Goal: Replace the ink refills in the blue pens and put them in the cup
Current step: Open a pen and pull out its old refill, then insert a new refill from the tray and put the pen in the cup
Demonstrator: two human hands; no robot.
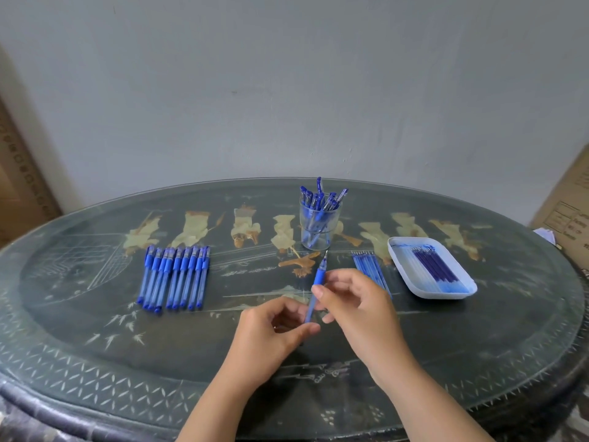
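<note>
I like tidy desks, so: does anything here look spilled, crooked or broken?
Nothing stands out. The capped pens lie in a neat row, the cup stands upright, refills lie in the tray, and the left hand and right hand hold one uncapped pen.

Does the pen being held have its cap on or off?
Off: the pen, pinched by the left hand and right hand, shows a bare pointed tip above its blue grip; no cap covers it.

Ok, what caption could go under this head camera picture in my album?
The left hand and right hand hold an uncapped blue pen in front of the cup.
</note>
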